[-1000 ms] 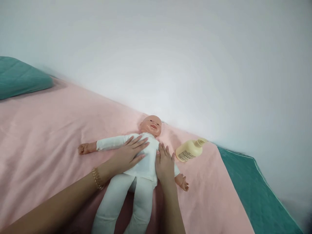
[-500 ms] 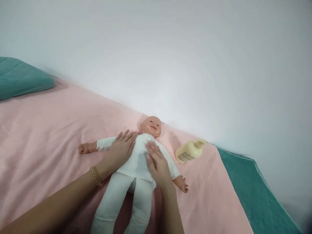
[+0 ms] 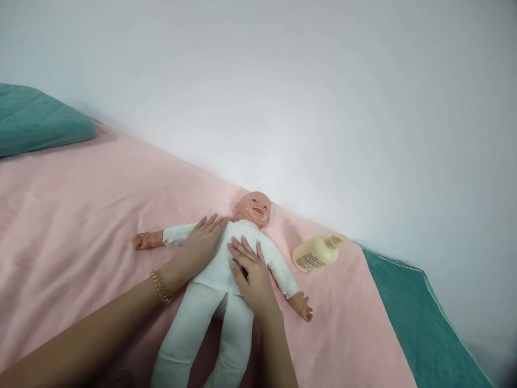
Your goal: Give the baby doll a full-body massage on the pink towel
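A baby doll with a white cloth body and a bald plastic head lies on its back on a pink sheet, arms spread. My left hand rests flat on the side of its chest near the shoulder, fingers stretched out; a gold bracelet is on that wrist. Over the middle of the chest lies my right hand, its fingers spread and holding nothing. A pale yellow bottle with a pump top leans on the sheet to the right of the doll.
The pink sheet spreads under everything up to a white wall. At the far left is a green quilted cushion. Green quilted fabric shows beyond the sheet's right edge.
My right hand has shifted left across the doll's chest, and its fingers are more spread. My left hand stays on the doll. The view has moved slightly.
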Motion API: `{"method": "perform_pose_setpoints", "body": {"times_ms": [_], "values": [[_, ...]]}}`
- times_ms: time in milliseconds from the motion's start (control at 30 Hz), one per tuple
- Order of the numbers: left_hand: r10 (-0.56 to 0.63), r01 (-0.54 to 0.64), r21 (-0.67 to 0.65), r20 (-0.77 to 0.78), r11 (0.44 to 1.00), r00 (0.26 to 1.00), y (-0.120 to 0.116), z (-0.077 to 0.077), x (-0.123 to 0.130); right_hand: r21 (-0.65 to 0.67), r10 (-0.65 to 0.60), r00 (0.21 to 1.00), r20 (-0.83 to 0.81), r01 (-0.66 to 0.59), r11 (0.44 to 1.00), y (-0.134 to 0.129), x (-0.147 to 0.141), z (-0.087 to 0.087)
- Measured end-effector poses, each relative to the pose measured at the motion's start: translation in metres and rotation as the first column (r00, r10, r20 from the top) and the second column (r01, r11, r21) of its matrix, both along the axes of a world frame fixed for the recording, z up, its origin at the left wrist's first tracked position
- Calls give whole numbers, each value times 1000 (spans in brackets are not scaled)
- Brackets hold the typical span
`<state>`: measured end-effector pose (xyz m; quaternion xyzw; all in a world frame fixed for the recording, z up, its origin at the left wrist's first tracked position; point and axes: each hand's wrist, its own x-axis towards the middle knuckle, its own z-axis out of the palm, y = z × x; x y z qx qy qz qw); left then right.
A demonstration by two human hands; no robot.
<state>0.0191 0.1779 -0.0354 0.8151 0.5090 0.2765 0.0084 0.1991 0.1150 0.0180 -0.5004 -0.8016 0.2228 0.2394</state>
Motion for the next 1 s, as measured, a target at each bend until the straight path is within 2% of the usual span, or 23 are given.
{"method": "perform_pose_setpoints", "body": {"times_ms": [167, 333, 400, 767, 1000], "values": [[13, -13, 5, -12, 1000, 1000, 1, -2, 0, 13, -151, 985, 80, 150, 989, 1, 2, -8], [15, -15, 4, -29, 1000, 999, 2, -3, 1, 11, -345, 931, 123, 346, 938, 0, 1, -16], [15, -15, 3, -36, 1000, 999, 2, -3, 1, 3, -382, 913, 147, 386, 923, 0, 0, -16], [11, -11, 6, -54, 1000, 998, 3, -3, 1, 16, -391, 911, 133, 393, 919, 1, 0, -18], [-21, 21, 26, 10, 999, 1000, 6, -7, 2, 11, -416, 906, 78, 416, 909, 2, -1, -22]]}}
